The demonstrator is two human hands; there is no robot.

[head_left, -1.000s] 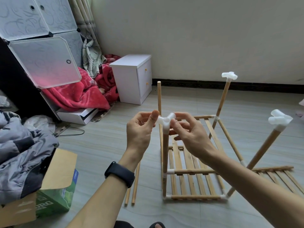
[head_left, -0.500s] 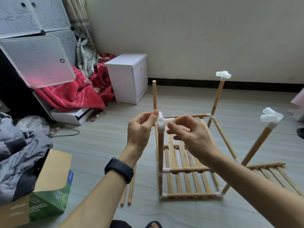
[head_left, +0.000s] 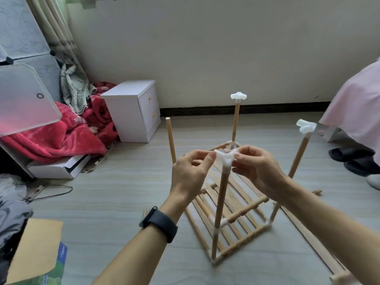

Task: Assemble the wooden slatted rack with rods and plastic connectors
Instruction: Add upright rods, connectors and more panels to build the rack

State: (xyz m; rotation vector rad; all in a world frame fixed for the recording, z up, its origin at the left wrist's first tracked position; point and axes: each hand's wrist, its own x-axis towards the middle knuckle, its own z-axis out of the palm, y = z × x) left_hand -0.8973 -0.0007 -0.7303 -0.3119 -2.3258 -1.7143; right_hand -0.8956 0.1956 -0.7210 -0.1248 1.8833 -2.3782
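Both hands are on it: left hand (head_left: 191, 173) and right hand (head_left: 257, 169) each pinch a side arm of the white connector (head_left: 224, 159). It sits right between them on top of the upright rod (head_left: 221, 202) at the slatted base's (head_left: 238, 194) near corner. The rod runs straight down, so I'd guess the push goes downward.

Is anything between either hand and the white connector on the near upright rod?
Nothing visible. The left hand and the right hand each pinch an arm of the white plastic three-way connector, which sits on top of the near wooden upright rod.
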